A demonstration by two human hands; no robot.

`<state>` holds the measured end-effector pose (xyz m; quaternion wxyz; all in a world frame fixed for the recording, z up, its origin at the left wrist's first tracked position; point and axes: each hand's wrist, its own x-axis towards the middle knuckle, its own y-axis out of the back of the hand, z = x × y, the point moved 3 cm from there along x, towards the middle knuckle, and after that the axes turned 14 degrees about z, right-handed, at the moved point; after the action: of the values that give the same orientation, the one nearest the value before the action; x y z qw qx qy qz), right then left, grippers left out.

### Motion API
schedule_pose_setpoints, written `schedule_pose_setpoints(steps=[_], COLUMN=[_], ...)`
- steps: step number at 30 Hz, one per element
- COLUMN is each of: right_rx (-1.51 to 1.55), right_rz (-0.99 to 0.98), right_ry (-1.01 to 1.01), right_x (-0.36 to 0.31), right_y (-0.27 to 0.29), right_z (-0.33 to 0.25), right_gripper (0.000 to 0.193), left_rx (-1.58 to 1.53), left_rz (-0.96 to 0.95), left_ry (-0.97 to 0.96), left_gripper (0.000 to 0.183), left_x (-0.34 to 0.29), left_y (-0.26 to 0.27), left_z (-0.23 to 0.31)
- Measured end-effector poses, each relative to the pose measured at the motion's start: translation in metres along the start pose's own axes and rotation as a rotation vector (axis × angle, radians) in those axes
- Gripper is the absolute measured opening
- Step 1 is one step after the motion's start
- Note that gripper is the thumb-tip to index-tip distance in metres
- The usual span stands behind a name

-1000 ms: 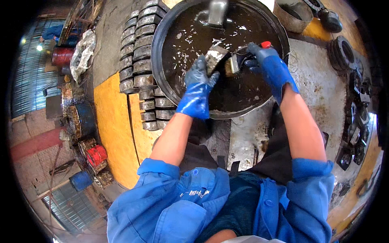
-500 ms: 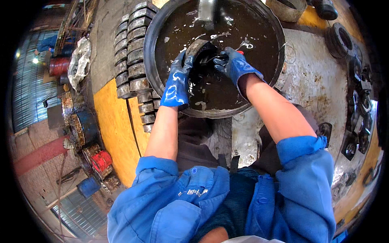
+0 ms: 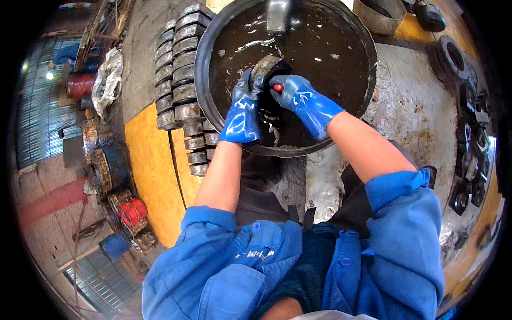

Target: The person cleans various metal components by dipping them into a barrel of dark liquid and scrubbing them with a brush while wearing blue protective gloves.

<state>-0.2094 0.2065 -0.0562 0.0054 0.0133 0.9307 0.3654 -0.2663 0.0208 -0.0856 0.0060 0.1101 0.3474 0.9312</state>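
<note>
The right hand (image 3: 290,90) has moved left and inward since one second ago, bringing the brush (image 3: 278,88) up to the block (image 3: 264,66); the brush's red end, then beyond the hand, now points toward the person. The block has also turned, so its curved edge faces up.

The left grip is closed on the block: the left hand (image 3: 247,88) wraps its left side with gloved fingers. The right grip is curled tightly round the brush handle, only the red end showing; the brush's head is hidden.

The block is tilted, over the dark liquid (image 3: 325,80) in the round tub (image 3: 202,74); whether it touches the liquid I cannot tell. A metal piece (image 3: 277,18) stands at the tub's far side. Rows of blocks (image 3: 184,69) lie just left of the tub, and a pot (image 3: 380,18) sits beyond its far right rim.
</note>
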Motion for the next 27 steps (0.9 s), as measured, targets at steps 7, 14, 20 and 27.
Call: schedule_pose_setpoints(steps=[7,14,20,27], right_rx=[-0.600,-0.599,-0.359,0.187], right_rz=[-0.105,0.050,-0.021,0.202], right_ry=[0.567,0.683,0.221,-0.383], right_x=[-0.021,-0.025,-0.016,0.003], right_y=[0.010,0.008,0.004,-0.009], right_z=[-0.028,-0.023,-0.030,0.002], right_gripper=[0.034,0.037,0.033,0.034], left_rx=[0.023,-0.124,-0.213,-0.262], left_rz=[-0.002,-0.021,0.011,-0.011], left_ry=[0.070,0.139,0.176,0.180], left_gripper=[0.064,0.064,0.064,0.057], left_x=[0.005,-0.002,-0.005,0.000], left_y=[0.008,0.008,0.010,0.012], left_z=[0.002,0.010,0.007,0.012])
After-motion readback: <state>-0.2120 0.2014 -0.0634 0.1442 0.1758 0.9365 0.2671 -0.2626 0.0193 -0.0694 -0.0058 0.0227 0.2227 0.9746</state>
